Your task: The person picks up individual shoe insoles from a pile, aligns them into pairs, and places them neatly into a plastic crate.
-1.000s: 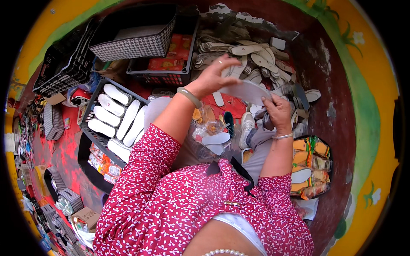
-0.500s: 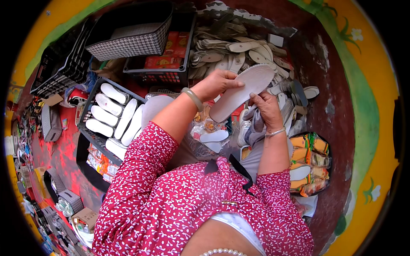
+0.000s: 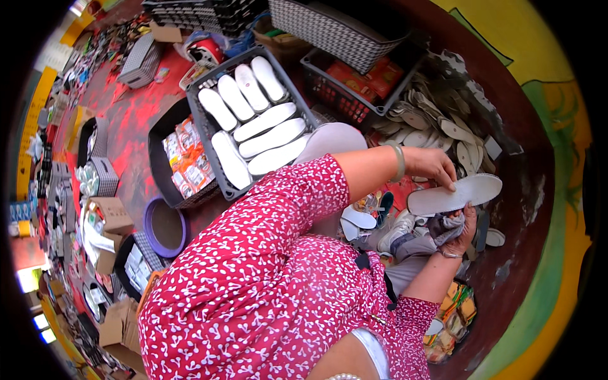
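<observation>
Off-white shoe insole tilts right of centre in the frame, between both hands. Bent at the elbow, the left arm reaches across, the left hand's fingers close together, tips pinching the insole's upper edge; the right hand, coming from below, touches its lower edge with the thumb, other fingers curled around bunched grey cloth.

Can't read any lettering from here tbh, the print on the white-and-orange packets to my left is too small.
</observation>
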The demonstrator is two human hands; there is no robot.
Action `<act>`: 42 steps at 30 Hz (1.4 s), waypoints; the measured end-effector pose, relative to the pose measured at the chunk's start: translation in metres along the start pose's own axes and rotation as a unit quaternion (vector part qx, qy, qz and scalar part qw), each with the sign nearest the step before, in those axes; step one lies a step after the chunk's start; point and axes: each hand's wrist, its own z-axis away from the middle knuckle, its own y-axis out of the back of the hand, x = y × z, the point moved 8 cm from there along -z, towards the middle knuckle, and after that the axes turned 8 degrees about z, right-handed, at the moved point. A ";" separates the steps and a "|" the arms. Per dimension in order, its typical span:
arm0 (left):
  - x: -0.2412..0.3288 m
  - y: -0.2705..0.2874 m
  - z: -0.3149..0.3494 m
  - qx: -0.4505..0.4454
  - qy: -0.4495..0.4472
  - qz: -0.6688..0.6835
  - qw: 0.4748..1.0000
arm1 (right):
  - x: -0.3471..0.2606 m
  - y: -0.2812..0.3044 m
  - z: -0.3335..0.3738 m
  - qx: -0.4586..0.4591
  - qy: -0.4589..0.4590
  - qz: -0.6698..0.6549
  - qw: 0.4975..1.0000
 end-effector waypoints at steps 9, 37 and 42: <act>0.032 0.019 0.032 0.195 -0.152 -0.230 0.941 | 0.008 -0.004 -0.022 -0.075 0.000 0.058 0.995; 0.004 0.217 0.448 0.632 -0.004 -0.281 0.722 | 0.017 0.035 -0.004 -0.066 -0.031 0.036 0.997; 0.066 0.222 0.472 0.644 -0.162 -0.215 0.716 | 0.023 0.046 -0.006 -0.046 -0.026 0.044 0.998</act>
